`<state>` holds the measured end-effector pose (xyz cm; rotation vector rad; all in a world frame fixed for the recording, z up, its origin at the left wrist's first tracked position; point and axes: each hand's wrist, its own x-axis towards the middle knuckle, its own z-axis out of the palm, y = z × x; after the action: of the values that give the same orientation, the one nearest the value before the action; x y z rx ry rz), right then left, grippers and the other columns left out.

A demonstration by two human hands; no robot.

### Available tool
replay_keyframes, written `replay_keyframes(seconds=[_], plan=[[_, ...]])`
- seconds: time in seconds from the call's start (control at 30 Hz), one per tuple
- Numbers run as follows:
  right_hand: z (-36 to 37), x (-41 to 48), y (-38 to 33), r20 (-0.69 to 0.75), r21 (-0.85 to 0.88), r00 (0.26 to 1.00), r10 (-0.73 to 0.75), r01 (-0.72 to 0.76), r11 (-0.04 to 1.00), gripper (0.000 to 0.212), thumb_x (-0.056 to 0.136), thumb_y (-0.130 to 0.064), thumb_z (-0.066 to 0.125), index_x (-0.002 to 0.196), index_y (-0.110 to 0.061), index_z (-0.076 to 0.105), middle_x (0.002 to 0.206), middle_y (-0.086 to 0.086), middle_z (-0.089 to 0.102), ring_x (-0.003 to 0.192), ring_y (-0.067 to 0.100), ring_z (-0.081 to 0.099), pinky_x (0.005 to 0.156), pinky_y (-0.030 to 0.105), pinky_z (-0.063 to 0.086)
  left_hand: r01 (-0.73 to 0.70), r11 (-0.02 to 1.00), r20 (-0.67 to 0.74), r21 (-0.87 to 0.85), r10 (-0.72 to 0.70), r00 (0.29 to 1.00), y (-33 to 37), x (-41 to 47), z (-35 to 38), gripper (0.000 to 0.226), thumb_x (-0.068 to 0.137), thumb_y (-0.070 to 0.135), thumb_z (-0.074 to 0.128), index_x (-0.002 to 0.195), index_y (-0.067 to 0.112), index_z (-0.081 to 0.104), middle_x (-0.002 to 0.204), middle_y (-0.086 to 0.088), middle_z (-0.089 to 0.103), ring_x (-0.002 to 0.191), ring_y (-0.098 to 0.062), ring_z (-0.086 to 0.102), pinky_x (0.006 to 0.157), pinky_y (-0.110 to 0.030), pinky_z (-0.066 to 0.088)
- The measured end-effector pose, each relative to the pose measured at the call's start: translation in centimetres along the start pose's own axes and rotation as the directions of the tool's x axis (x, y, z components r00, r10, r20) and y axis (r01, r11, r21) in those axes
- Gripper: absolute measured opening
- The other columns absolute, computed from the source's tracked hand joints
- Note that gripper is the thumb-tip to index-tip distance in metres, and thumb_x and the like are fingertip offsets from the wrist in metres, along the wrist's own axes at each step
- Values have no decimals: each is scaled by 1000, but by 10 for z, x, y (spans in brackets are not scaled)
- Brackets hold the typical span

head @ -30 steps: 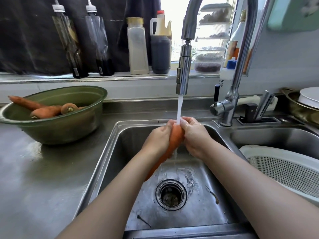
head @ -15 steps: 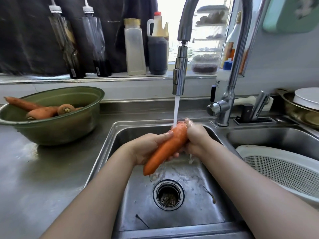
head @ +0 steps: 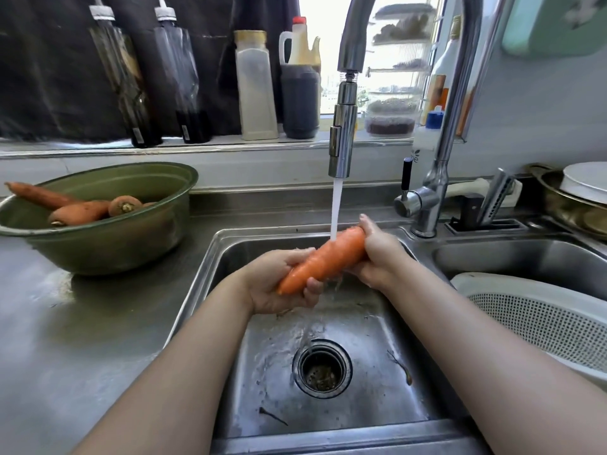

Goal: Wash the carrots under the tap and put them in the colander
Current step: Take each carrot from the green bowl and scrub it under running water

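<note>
An orange carrot [head: 325,259] lies slanted under the running tap [head: 343,139], and the water stream lands on its thick upper part. My left hand [head: 279,284] cups and grips the thin lower end from below. My right hand [head: 377,254] grips the thick top end. Both hands are above the left sink basin [head: 361,339]. A white colander [head: 532,316] sits in the right basin, with no carrot visible in it. A green bowl [head: 108,238] on the counter at left holds several unwashed carrots [head: 78,210].
The drain [head: 322,367] lies below the hands, with small scraps on the basin floor. Bottles [head: 256,90] line the window sill behind. The tap's base and handle [head: 423,205] stand at right. A metal pot with a white plate [head: 581,192] sits far right.
The carrot has tilted from nearly end-on to a flatter slant. My left hand slid down to its thin tip, and my right hand stayed at the thick end.
</note>
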<state>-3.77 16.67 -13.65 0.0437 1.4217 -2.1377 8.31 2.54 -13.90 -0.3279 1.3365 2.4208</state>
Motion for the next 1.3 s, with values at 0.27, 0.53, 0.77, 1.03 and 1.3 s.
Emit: replay_keyframes(seconds=[0.27, 0.53, 0.77, 1.03, 1.3], plan=[[-20, -11, -8, -176, -220, 949, 261, -296, 929, 36, 110, -23, 31, 123, 2, 55, 106, 20, 73, 91, 43, 67, 50, 44, 58, -131, 991, -9, -29, 131, 991, -5, 5, 6, 51, 90, 18, 52, 139, 7, 61, 140, -22, 50, 76, -20, 63, 68, -28, 58], [-24, 0, 23, 210, -909, 972, -110, 235, 343, 64, 103, -69, 28, 128, -29, 71, 108, 3, 69, 100, 20, 65, 88, 32, 47, -109, 985, -179, -137, 84, 980, -7, 15, 6, 23, 93, 29, 52, 102, 12, 66, 97, -14, 60, 55, -17, 57, 44, -23, 49], [-19, 5, 26, 214, -907, 976, -34, 211, 364, 63, 105, -65, 11, 158, -40, 35, 140, 16, 60, 122, 28, 58, 112, 37, 38, -265, 888, -416, 376, 417, 808, -11, 27, 21, 73, 101, 72, 25, 110, 13, 66, 100, -22, 73, 52, -18, 57, 45, -23, 41], [-21, 4, 34, 434, -771, 883, 181, 259, 582, 74, 89, -84, 28, 147, -42, 47, 135, 6, 65, 121, 22, 63, 113, 47, 45, -413, 654, -543, 634, 756, 365, -9, 45, 18, 41, 110, 46, 37, 89, 17, 57, 80, -9, 72, 79, -25, 69, 80, -40, 56], [-26, -10, 28, 496, -615, 837, 231, 150, 774, 60, 88, -64, 64, 111, -8, 61, 90, 16, 70, 74, 33, 69, 73, 45, 59, -563, 826, -517, 14, 488, 704, -5, 43, 22, 27, 112, 33, 39, 108, 20, 63, 92, -3, 64, 87, -19, 63, 81, -38, 56]])
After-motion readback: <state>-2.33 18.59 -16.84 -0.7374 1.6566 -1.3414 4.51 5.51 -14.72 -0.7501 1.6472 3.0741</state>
